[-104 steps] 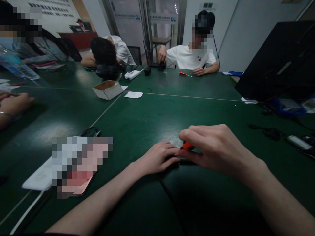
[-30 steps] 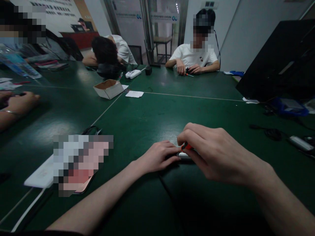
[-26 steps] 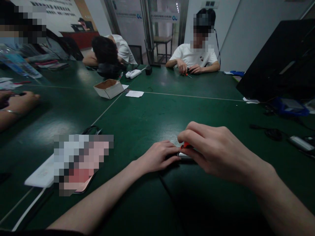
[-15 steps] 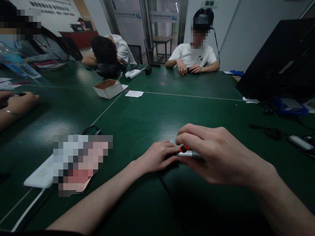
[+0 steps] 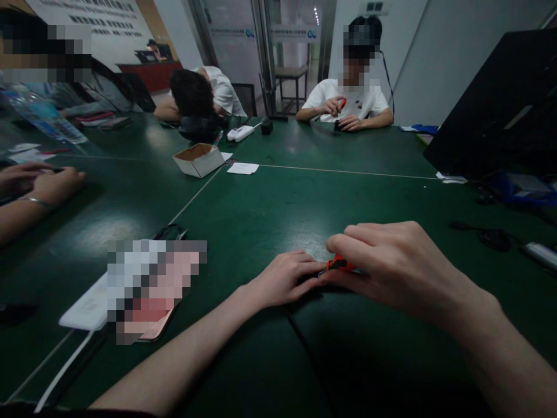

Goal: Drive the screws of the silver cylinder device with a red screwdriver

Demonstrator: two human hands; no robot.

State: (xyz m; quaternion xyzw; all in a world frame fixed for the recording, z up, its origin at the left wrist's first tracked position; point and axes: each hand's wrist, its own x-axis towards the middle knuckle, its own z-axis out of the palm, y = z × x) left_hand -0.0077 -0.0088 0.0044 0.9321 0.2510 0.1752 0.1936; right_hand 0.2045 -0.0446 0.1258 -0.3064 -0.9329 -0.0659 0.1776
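Note:
My right hand [image 5: 383, 261] is closed around an orange and black tool [image 5: 340, 263], whose far part is covered by my fingers. Low over the green table [image 5: 270, 203], my left hand [image 5: 291, 276] has its fingers and thumb pinched together at the tool's left end. A small silvery bit [image 5: 322, 273] shows between the two hands; what my left hand grips is too small to make out. A dark cable runs down the table from below my left hand.
On the left lie a white device [image 5: 85, 305] with a cable and a pink phone [image 5: 159, 328]. Farther off are an open box [image 5: 200, 164] and a white paper [image 5: 242, 168]. A large black monitor [image 5: 491, 104] stands right. Several people sit around the table.
The silver part seen in my right hand is now hidden, and more of the orange tool shows. The view has shifted slightly left. The person opposite has raised one hand with an orange object.

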